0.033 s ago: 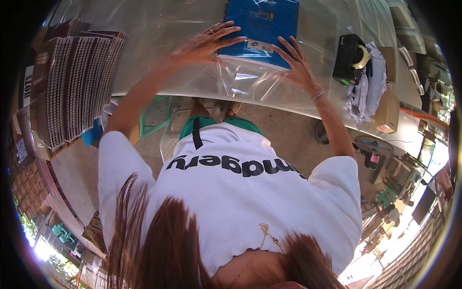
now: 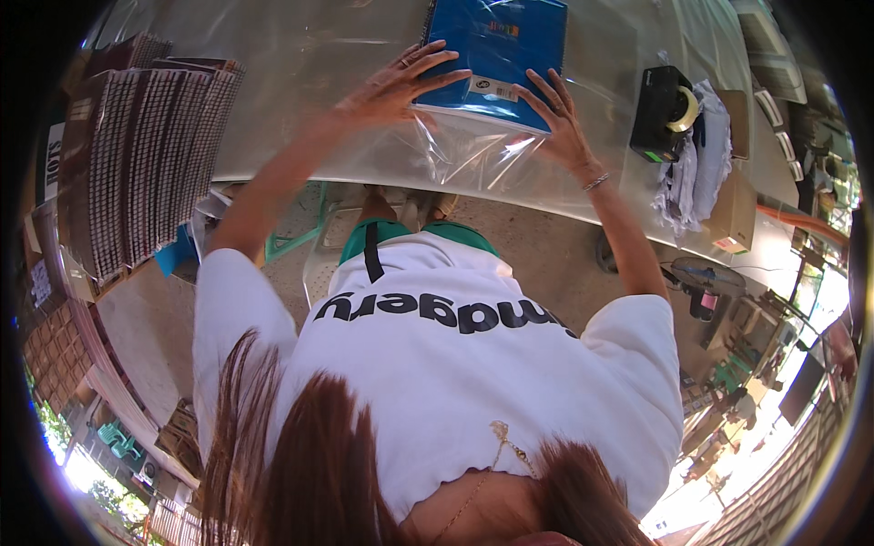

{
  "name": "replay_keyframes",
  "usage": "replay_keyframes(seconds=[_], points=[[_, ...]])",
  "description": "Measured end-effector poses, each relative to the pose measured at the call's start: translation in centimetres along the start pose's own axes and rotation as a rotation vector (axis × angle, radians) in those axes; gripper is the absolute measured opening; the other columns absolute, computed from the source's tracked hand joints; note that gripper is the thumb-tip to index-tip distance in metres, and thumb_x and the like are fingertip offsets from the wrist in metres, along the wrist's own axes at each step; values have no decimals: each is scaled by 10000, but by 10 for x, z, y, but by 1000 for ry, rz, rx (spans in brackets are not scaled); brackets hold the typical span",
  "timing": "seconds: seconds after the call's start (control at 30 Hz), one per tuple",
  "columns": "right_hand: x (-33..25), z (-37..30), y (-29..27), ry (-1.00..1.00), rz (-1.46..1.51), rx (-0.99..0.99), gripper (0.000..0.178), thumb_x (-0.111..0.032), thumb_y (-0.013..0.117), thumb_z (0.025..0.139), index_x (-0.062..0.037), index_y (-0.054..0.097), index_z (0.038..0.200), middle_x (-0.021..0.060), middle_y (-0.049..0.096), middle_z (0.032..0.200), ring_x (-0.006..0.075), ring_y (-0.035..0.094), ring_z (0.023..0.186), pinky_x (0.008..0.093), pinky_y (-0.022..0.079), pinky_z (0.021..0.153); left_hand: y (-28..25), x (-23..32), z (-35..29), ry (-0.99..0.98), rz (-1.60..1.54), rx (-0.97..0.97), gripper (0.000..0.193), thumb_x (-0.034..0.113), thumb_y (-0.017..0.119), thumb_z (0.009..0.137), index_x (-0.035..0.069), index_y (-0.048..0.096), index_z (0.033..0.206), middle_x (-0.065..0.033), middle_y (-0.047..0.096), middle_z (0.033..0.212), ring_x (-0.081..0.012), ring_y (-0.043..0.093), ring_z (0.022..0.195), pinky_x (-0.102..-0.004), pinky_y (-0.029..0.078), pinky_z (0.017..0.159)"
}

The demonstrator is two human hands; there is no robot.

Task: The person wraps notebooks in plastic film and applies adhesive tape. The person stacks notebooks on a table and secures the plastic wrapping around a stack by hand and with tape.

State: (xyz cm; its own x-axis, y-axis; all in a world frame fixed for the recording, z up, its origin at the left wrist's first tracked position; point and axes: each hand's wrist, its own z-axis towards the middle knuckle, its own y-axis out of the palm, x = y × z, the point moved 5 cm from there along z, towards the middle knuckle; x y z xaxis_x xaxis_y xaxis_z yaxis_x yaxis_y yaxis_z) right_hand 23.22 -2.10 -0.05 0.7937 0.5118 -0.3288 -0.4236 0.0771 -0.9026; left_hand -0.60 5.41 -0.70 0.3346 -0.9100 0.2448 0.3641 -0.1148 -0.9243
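A blue spiral-bound notebook (image 2: pixel 496 50) lies on a table (image 2: pixel 273 82) under the glare of a clear plastic sheet (image 2: pixel 464 155) that spreads toward the near edge. My left hand (image 2: pixel 401 86) rests flat on the notebook's near left corner, fingers spread. Fingers apart too, my right hand (image 2: pixel 555 118) presses on the near right corner; a thin bracelet circles its wrist. Neither hand grips anything.
A large stack of spiral-bound books (image 2: pixel 137 155) fills the table's left end. A black tape dispenser (image 2: pixel 665 114), a heap of white bags (image 2: pixel 701 164) and a cardboard box (image 2: pixel 733 214) sit at the right. A floor fan (image 2: pixel 706 273) and a green chair (image 2: pixel 300 237) stand below.
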Motion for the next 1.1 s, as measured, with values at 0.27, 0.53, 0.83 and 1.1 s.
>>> replay_keyframes(seconds=[0.27,0.53,0.83,1.1], points=[[6,-7,-6,72,17,-153,835,-435,778,613,-308,417,1355,-35,285,1474,258,186,1383,435,247,1120,0,-5,-29,-183,-200,80,944,420,787,590,304,325,1405,5,298,1442,-228,254,1354,-417,243,1130],[0,-10,11,113,76,193,769,-399,797,614,-254,485,1303,-20,359,1427,255,229,1368,416,253,1105,0,18,-19,-461,-51,398,1015,404,827,547,284,312,1414,-15,309,1417,-256,295,1326,-494,237,1087],[-18,-18,-5,0,-162,125,540,-166,705,729,-205,555,1246,-3,477,1311,214,394,1251,384,348,1007,-11,27,-16,-232,101,161,719,294,651,779,328,311,1411,-27,390,1328,-197,369,1253,-481,238,1073],[-45,-28,17,-157,-107,124,510,-39,637,673,-119,609,1176,2,538,1052,164,549,985,305,491,818,17,61,-18,94,297,159,637,131,615,756,273,438,1351,50,471,1056,-78,507,950,-236,441,831]])
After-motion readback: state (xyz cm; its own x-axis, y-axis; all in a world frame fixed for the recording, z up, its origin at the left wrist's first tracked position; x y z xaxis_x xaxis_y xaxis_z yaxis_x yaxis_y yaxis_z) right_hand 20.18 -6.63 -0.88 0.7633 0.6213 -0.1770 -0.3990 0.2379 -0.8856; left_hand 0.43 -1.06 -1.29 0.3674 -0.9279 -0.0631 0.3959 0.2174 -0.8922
